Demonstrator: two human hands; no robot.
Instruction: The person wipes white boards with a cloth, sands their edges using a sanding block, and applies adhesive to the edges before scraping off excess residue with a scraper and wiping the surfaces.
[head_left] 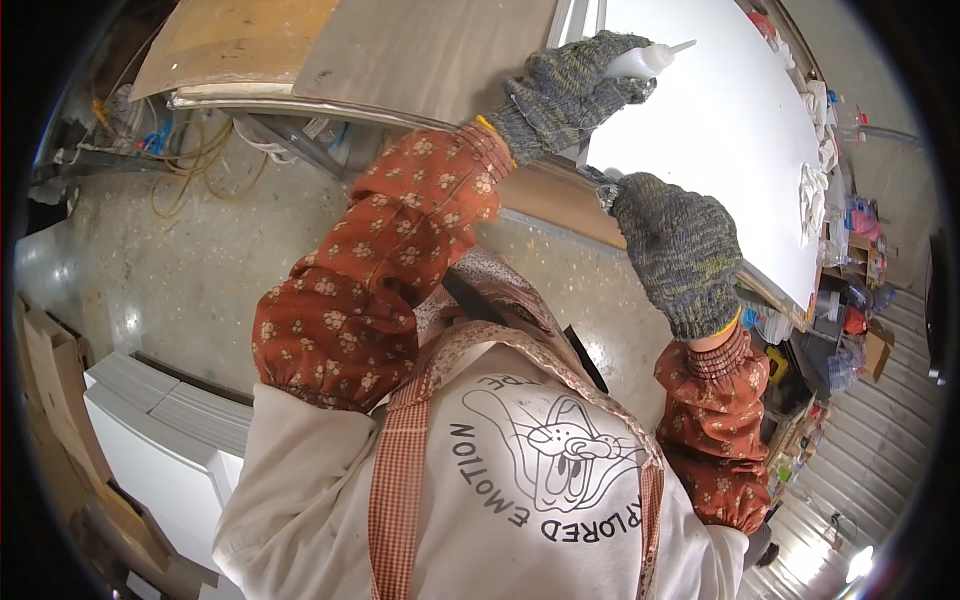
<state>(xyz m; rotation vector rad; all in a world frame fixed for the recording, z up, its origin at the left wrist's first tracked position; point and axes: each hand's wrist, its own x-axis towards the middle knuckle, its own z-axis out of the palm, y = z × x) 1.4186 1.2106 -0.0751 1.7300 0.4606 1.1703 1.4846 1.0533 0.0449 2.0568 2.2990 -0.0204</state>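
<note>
My left hand (565, 95), in a dark grey-green knitted glove, is wrapped around a small white squeeze bottle (640, 63). The bottle's thin nozzle points right, over a large white panel (720, 130). At the panel's near edge is my right hand (680, 245), in a matching glove with its fingers curled. A small greyish bit shows at those fingertips, too unclear to name. Red flowered sleeve covers reach down both forearms to the gloves.
Left of the white panel lies a brown board (420, 60) on the bench. Hoses (205, 155) trail on the floor at the left. White stacked panels (165, 430) stand at lower left. Crumpled white cloths (812, 200) line the panel's right edge, beside cluttered shelves (860, 260).
</note>
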